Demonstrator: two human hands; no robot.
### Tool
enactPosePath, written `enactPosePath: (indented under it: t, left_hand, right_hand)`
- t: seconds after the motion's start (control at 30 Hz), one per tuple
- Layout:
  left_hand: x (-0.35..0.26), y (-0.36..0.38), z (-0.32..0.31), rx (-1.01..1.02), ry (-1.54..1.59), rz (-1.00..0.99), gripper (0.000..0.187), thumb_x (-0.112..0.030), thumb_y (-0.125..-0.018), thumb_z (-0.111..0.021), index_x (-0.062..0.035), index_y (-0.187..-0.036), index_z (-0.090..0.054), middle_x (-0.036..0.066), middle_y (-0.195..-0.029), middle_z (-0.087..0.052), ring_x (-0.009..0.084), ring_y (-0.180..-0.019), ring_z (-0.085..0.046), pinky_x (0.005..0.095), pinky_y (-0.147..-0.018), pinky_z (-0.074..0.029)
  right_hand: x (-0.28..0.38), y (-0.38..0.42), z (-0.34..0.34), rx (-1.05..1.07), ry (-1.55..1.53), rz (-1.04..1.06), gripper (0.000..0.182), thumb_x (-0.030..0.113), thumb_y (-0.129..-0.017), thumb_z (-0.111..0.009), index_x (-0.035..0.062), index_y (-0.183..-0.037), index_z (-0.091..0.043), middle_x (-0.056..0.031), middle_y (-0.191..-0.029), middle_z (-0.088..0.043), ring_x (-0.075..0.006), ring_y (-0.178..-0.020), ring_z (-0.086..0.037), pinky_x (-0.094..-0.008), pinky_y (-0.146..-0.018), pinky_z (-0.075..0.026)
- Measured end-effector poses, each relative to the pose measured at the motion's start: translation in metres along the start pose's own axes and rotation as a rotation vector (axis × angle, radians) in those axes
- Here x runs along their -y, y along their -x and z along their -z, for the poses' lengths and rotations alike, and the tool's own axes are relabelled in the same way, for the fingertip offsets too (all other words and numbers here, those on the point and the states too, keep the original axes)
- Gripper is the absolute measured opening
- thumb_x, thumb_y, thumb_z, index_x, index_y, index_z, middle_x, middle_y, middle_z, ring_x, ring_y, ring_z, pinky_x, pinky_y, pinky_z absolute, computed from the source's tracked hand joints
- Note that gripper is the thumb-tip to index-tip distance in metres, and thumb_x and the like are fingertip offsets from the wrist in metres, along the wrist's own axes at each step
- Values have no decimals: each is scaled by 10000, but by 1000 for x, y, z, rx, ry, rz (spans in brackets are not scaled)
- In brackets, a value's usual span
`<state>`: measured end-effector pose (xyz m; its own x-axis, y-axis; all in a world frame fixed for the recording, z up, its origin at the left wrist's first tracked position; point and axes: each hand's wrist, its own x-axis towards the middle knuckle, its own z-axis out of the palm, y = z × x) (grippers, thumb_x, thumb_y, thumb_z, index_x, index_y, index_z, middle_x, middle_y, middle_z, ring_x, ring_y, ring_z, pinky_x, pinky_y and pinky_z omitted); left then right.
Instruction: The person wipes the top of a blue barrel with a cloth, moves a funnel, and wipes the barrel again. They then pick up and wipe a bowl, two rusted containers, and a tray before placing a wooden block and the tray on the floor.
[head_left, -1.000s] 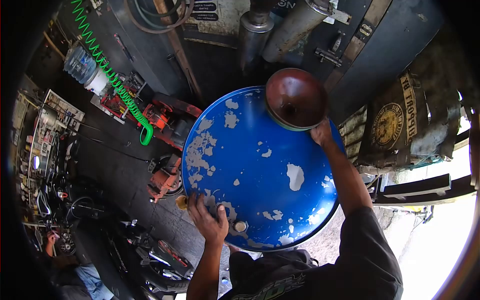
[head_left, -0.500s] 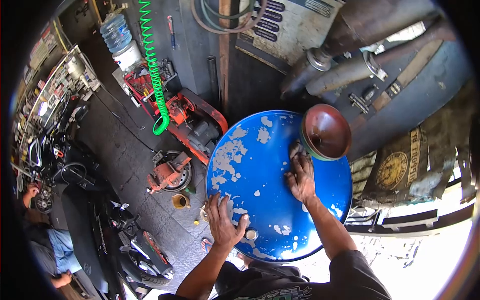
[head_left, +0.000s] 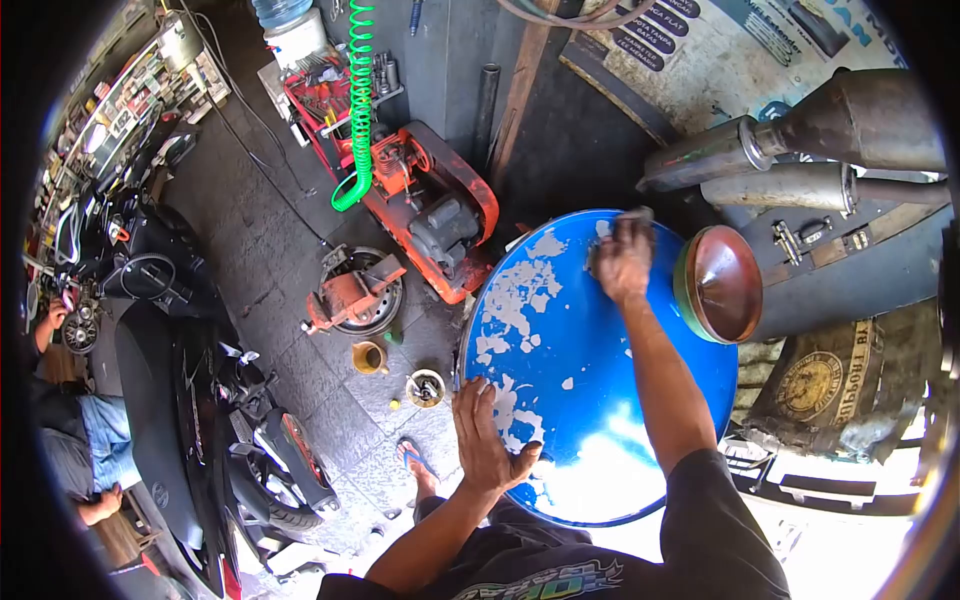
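A blue drum [head_left: 585,400] with flaking paint stands in front of me, seen from above. My left hand [head_left: 487,435] lies flat on its near left rim, fingers spread. My right hand [head_left: 623,258] reaches across to the far side of the lid and presses a dark rag [head_left: 612,226] against it. A brown funnel [head_left: 722,285] with a green rim sits tilted at the drum's far right edge, just right of my right hand.
An orange compressor [head_left: 430,205] and a green coiled hose [head_left: 358,110] stand left of the drum. A small jug [head_left: 370,357] and a tin [head_left: 426,388] sit on the floor. A motorcycle [head_left: 215,420] and another person [head_left: 70,440] are at left. Exhaust pipes [head_left: 790,150] hang at right.
My right hand has slid with the rag from beside the funnel to the drum's far edge. My left hand stays on the near rim. The view has shifted leftward.
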<state>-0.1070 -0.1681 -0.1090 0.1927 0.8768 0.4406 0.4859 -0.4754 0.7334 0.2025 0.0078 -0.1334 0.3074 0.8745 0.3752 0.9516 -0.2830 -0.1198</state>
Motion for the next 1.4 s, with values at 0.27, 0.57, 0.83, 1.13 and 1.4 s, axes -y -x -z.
enactPosePath:
  t: [0.27,0.57,0.83,1.13,1.4]
  left_hand:
    - [8,12,-5,-157,222,26,955,-741,-875,-300,70,-1378,-285,344,-1371,-317,496,-1268,-336,593,-1067,-253]
    - [14,17,-5,-188,306,-5,983,-762,-869,-240,36,-1442,-206,317,-1452,-246,469,-1338,-265,577,-1088,-222]
    - [31,8,11,-491,746,219,905,-665,-935,-262,87,-1430,-169,250,-1474,-233,356,-1386,-244,476,-1138,-193]
    - [32,-21,-8,-198,585,147,881,-668,-946,-198,78,-1416,-211,237,-1444,-274,349,-1344,-298,447,-1108,-239]
    - [13,-37,-14,31,132,56,881,-661,-944,-186,77,-1424,-225,313,-1393,-296,457,-1272,-323,554,-1030,-265]
  right_hand:
    - [147,102,47,202,-431,456,532,194,-820,-553,-57,-1284,-483,-278,-1325,-444,-441,-1299,-356,-497,-1138,-237]
    - [143,94,62,280,-495,494,538,193,-752,-585,-37,-1235,-524,-258,-1204,-524,-432,-1200,-451,-483,-1060,-346]
    - [153,217,107,373,-547,548,645,186,-731,-585,-42,-1323,-471,-248,-1367,-444,-395,-1344,-351,-474,-1150,-239]
    - [124,288,166,564,-430,568,619,352,-881,-544,28,-1393,-421,-161,-1393,-448,-319,-1386,-310,-476,-1165,-182]
    - [58,329,187,614,-501,614,598,378,-914,-528,57,-1406,-418,-157,-1442,-408,-337,-1392,-298,-495,-1154,-202]
